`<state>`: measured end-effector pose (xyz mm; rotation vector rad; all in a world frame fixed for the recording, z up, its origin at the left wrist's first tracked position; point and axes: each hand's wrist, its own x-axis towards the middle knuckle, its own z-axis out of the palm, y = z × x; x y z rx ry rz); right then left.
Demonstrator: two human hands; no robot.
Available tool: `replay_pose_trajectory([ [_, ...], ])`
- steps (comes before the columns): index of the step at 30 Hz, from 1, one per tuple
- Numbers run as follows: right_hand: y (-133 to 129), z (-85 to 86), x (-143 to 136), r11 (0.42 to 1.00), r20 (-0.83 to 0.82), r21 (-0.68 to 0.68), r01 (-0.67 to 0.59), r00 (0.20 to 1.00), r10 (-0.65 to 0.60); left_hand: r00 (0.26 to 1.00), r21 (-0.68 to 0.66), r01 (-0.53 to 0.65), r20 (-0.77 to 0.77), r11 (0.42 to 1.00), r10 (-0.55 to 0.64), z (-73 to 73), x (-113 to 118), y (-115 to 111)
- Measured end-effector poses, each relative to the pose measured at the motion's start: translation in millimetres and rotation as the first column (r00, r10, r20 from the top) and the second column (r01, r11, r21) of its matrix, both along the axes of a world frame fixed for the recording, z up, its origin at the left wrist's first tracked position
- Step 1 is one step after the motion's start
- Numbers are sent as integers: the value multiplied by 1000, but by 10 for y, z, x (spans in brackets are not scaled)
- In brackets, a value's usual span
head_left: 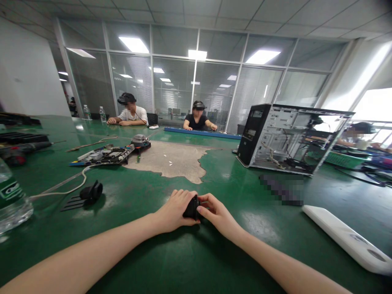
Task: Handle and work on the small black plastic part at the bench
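Note:
Near the middle of the green table, my left hand is wrapped round a small black part from its left side and top. The fingers and thumb of my right hand pinch the same part at its right edge. Much of the part is hidden by the fingers. Off to the left lies a black clip-like piece with prongs, touched by neither hand.
A circuit board lies beyond the hands, beside a bare patch. An open computer case stands right. A water bottle is left, a white object right. Two people sit across the table, another far right.

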<state>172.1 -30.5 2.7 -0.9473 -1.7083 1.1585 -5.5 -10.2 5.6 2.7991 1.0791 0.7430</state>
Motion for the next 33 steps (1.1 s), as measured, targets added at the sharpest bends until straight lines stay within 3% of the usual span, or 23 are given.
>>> replay_pose_trajectory([
  [6,-38,12,3,997,-4,74,-37,999,37,1000,3,2,6,1000,-2,-10,0,0],
  [17,-2,-16,16,1000,-5,-13,-26,1000,25,1000,-4,2,11,1000,-2,-15,2,13],
  [21,-24,-5,31,997,-43,26,-77,996,78,1000,-11,6,6,1000,-6,0,1,1],
  [28,3,-13,8,999,-24,39,-8,1000,9,1000,-3,-5,9,1000,5,-5,4,-1],
  [33,8,-35,19,999,4,8,-40,999,40,1000,-6,-2,-4,1000,2,1,7,-3],
])
